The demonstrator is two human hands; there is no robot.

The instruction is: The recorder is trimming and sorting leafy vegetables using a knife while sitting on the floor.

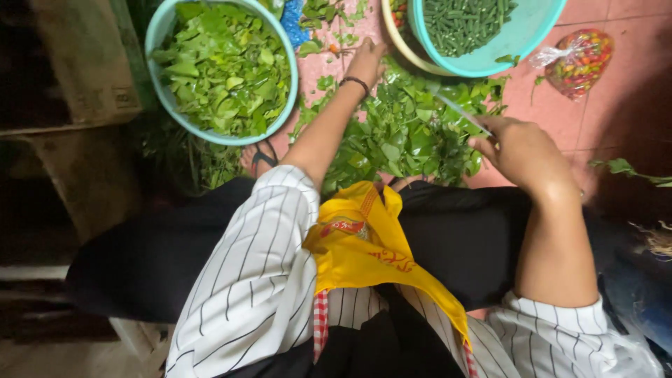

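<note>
My left hand [367, 61] reaches forward onto the far edge of a pile of green leaves [409, 133] spread on the pink tiled floor; whether its fingers hold leaves is hidden. A dark band circles that wrist. My right hand [521, 150] is closed on the handle of a knife [458, 110], whose pale blade points up and left over the pile. A yellow cloth [364, 248] lies in my lap between my striped sleeves.
A light blue bowl [162, 31] full of picked green leaves stands at the upper left. A second blue bowl [521, 38] with chopped green beans sits at the top right, nested by a cream rim. A clear bag of red chillies [579, 61] lies right of it.
</note>
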